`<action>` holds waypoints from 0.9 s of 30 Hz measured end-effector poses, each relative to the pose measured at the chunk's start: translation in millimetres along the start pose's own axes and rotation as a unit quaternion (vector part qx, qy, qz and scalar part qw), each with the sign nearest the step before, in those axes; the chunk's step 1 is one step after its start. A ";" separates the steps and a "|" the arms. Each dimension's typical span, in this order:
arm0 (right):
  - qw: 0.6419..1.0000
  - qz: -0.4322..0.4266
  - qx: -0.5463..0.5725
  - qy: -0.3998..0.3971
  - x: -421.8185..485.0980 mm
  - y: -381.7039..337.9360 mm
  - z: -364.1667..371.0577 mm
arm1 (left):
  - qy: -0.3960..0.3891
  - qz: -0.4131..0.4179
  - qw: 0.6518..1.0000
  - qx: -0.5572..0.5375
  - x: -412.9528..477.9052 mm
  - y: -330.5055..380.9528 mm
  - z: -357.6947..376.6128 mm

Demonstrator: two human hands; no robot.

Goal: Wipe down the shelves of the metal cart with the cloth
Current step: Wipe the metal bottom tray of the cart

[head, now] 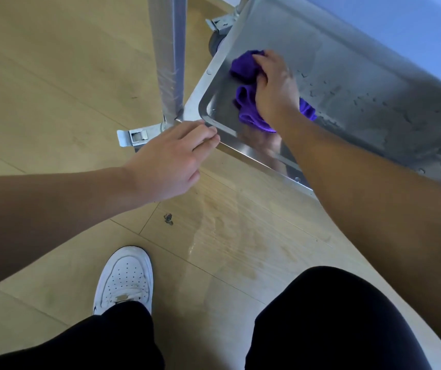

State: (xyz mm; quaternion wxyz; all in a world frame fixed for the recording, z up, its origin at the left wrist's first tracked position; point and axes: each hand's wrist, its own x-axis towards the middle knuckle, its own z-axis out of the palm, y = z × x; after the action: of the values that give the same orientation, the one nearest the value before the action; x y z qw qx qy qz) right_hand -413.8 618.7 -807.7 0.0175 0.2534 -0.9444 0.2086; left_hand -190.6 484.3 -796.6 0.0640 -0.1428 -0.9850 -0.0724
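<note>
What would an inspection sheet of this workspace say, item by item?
Surface: cart shelf, steel, with water droplets past the cloth.
Job's things: purple cloth, bunched on the shelf near its corner.
Clutter: small dark scrap on the floor.
Hands: right hand grips the cloth against the shelf; left hand touches the shelf rim with straight fingers.
Cables: nothing seen.
Surroundings: wood-look flooring, white shoe, blue wall.
</note>
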 end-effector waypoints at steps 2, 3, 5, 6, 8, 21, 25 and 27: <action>0.998 -0.055 0.001 -0.002 -15.1 -12.2 0.9 | 0.004 -0.005 1.000 -0.009 1.3 -1.1 -0.8; 0.993 -0.118 0.012 -0.011 -29.7 -18.3 0.3 | 0.008 -0.007 1.000 -0.014 1.4 -1.4 -0.8; 0.969 -0.238 0.040 -0.053 -60.6 -23.2 -3.1 | 0.013 -0.004 1.000 -0.015 0.2 -1.2 -1.1; 0.956 -0.277 0.055 -0.077 -67.2 -22.0 -5.7 | 0.015 0.002 1.000 -0.013 -0.7 -1.3 -1.2; 0.948 -0.300 0.055 -0.091 -58.3 -16.7 -7.3 | 0.014 0.010 1.000 -0.008 -2.3 -1.3 -0.8; 0.949 -0.298 0.064 -0.084 -71.6 -29.2 -3.3 | 0.007 0.020 1.000 -0.012 -2.9 -2.2 -0.2; 0.979 -0.195 0.036 -0.037 -32.5 -22.9 4.2 | -0.002 0.024 1.000 -0.003 -3.6 -1.7 1.4; 0.996 -0.079 0.042 -0.007 -5.4 -24.6 3.1 | -0.009 0.019 1.000 0.003 -3.3 -1.7 1.6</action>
State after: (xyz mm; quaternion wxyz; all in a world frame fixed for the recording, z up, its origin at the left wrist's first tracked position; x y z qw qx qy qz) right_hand -397.0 600.7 -801.8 0.0165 0.3295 -0.9120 0.2438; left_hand -188.1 482.1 -798.8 0.0571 -0.1618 -0.9829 -0.0666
